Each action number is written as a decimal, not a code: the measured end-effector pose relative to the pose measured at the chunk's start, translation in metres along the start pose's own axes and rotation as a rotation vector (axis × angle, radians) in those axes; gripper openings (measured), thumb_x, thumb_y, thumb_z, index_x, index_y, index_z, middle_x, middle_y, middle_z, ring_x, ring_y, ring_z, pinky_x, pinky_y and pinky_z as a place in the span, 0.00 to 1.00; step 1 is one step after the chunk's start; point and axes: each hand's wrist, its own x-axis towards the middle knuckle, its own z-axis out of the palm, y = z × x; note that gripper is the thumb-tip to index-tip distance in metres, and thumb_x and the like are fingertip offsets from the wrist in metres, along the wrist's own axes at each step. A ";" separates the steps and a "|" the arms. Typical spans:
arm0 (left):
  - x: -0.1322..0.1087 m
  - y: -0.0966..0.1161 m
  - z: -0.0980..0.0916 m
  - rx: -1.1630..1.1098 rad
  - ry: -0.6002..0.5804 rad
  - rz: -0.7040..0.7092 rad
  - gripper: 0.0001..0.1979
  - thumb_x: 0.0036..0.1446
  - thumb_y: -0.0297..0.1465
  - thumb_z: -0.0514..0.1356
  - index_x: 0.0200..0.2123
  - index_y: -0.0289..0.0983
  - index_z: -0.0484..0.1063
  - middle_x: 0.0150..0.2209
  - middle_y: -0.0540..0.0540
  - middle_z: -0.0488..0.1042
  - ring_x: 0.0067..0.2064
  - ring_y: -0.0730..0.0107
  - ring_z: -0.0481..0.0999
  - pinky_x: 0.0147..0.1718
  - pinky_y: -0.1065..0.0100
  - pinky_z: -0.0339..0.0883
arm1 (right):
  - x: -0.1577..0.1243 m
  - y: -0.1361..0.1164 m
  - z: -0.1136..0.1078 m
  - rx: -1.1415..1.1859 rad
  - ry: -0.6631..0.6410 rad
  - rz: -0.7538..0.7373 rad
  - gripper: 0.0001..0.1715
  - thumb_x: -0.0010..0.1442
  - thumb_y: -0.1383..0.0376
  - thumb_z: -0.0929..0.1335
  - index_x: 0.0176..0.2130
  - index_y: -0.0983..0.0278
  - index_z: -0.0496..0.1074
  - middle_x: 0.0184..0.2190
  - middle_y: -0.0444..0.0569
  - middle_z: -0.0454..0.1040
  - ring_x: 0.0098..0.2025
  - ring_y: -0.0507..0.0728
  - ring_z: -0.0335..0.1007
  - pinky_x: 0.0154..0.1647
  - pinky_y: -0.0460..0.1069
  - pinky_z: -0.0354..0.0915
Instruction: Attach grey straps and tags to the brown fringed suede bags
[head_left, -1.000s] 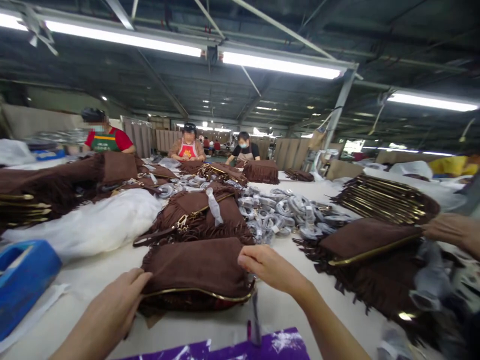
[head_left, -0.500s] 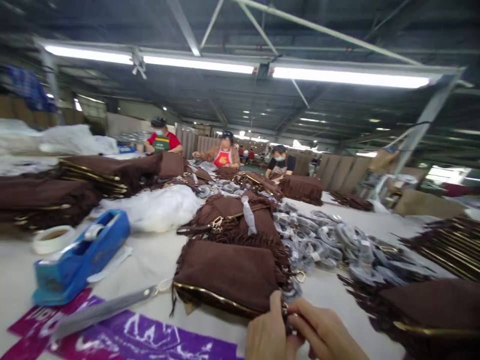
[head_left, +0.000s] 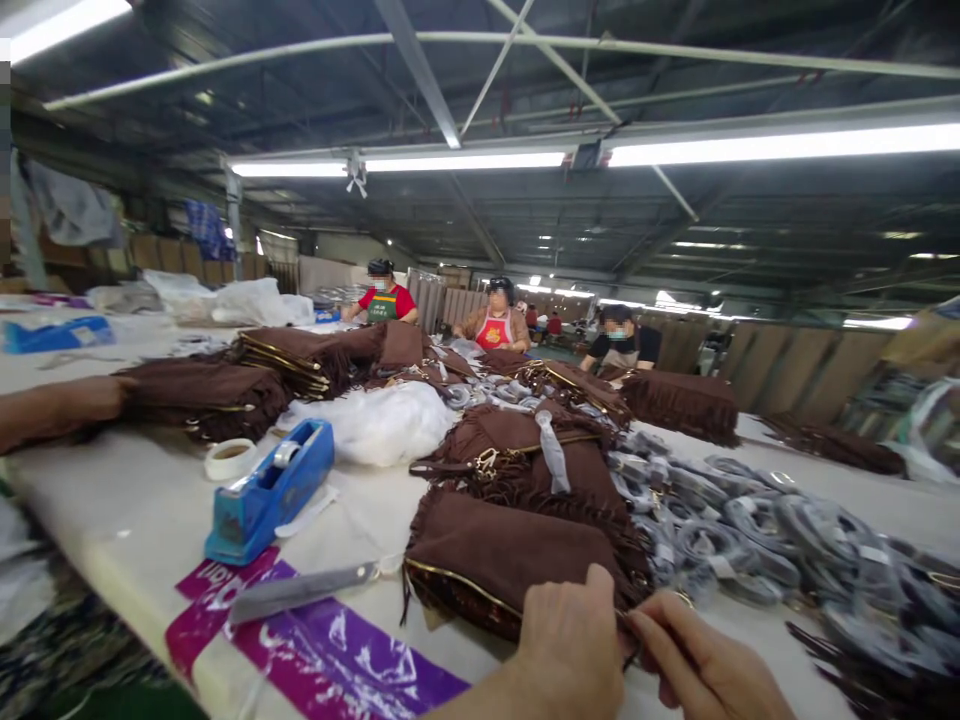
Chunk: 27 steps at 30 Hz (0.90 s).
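Observation:
A brown fringed bag (head_left: pixel 510 545) with a gold zipper lies in front of me, its zipper edge facing my side. My left hand (head_left: pixel 570 635) is closed on the bag's right end. Close beside it, my right hand (head_left: pixel 705 650) pinches something small and dark at that same corner; my fingers hide what it is. Behind this bag rests another brown bag (head_left: pixel 517 440) with a gold clasp and a plastic-wrapped piece on top. A grey wrapped strap (head_left: pixel 307 590) lies to the left on a purple plastic sheet (head_left: pixel 337 650).
Left of the bags stand a blue tape dispenser (head_left: pixel 270 490) and a tape roll (head_left: pixel 229 460). Coiled wrapped straps (head_left: pixel 720 530) are heaped at the right. White plastic (head_left: pixel 390 425) lies behind the dispenser. Another person's arm (head_left: pixel 67 405) reaches toward stacked bags (head_left: pixel 202 395). Co-workers sit across.
My view has turned left, so the scene sits further right and another person's arm shows at the left edge. Both my hands remain at the bag's right end.

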 end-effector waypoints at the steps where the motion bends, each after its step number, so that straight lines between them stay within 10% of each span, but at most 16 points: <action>1: 0.000 0.000 0.001 -0.014 0.022 0.006 0.14 0.56 0.28 0.55 0.47 0.33 0.67 0.41 0.31 0.79 0.43 0.43 0.79 0.37 0.53 0.70 | 0.001 -0.003 -0.003 -0.013 0.001 -0.014 0.21 0.61 0.49 0.57 0.24 0.55 0.65 0.17 0.43 0.72 0.18 0.55 0.69 0.23 0.48 0.63; 6: 0.005 0.004 -0.012 0.150 0.112 0.229 0.08 0.57 0.25 0.56 0.40 0.32 0.71 0.35 0.33 0.79 0.36 0.49 0.80 0.32 0.59 0.69 | 0.010 0.002 -0.020 -0.135 0.031 0.010 0.20 0.57 0.47 0.58 0.26 0.54 0.67 0.20 0.44 0.75 0.22 0.59 0.72 0.23 0.50 0.61; 11: 0.027 -0.003 -0.062 0.288 0.172 0.290 0.09 0.60 0.24 0.55 0.33 0.32 0.75 0.32 0.33 0.80 0.38 0.52 0.80 0.35 0.60 0.67 | 0.035 -0.006 -0.035 -0.210 0.145 0.086 0.21 0.58 0.46 0.56 0.25 0.55 0.64 0.18 0.44 0.73 0.23 0.59 0.71 0.26 0.50 0.60; 20: 0.016 -0.125 -0.148 0.342 0.209 0.089 0.11 0.55 0.22 0.58 0.22 0.37 0.74 0.24 0.38 0.77 0.38 0.51 0.79 0.42 0.55 0.68 | 0.081 0.004 -0.074 -0.280 0.317 0.185 0.22 0.56 0.46 0.55 0.23 0.56 0.62 0.18 0.45 0.70 0.23 0.60 0.68 0.27 0.51 0.57; 24: -0.003 -0.160 -0.142 0.380 0.192 0.070 0.11 0.49 0.19 0.57 0.25 0.37 0.75 0.26 0.38 0.78 0.37 0.49 0.80 0.42 0.53 0.69 | 0.084 0.004 -0.071 -0.155 0.332 0.127 0.23 0.57 0.46 0.56 0.23 0.56 0.63 0.16 0.43 0.69 0.22 0.58 0.68 0.27 0.52 0.60; 27: -0.002 -0.156 -0.108 0.276 0.196 0.194 0.24 0.45 0.21 0.59 0.48 0.42 0.75 0.47 0.38 0.78 0.49 0.49 0.76 0.49 0.54 0.68 | 0.082 0.011 -0.064 -0.008 0.341 0.064 0.24 0.60 0.46 0.57 0.24 0.57 0.66 0.17 0.44 0.71 0.20 0.56 0.69 0.24 0.50 0.64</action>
